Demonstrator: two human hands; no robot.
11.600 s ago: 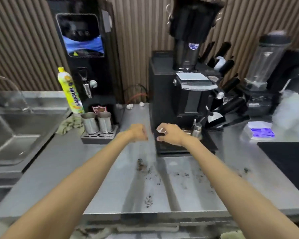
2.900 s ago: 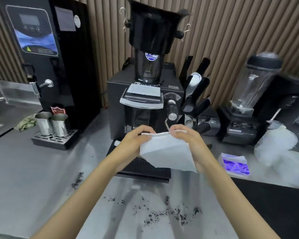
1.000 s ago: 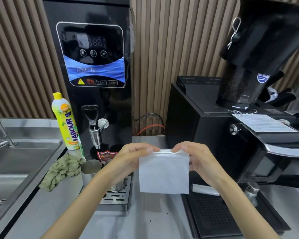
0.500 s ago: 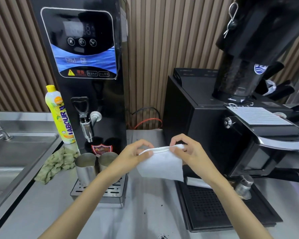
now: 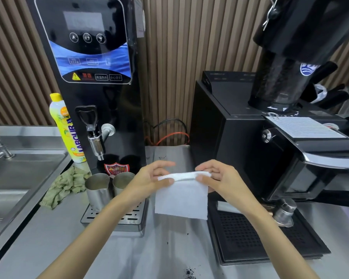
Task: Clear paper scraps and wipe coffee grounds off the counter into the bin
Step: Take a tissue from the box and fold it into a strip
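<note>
Fingers of the left hand point(image 5: 149, 181) and right hand point(image 5: 220, 179) are pinched shut on the two top corners of a white square paper wipe point(image 5: 181, 198), which hangs in the air in front of the tall black hot-water dispenser point(image 5: 93, 77). Its folded upper edge runs left to right between the hands. Dark coffee grounds point(image 5: 189, 271) lie on the steel counter point(image 5: 48, 238) below and nearer than the wipe, about equally near either hand, so the wipe likely goes down and back.
</note>
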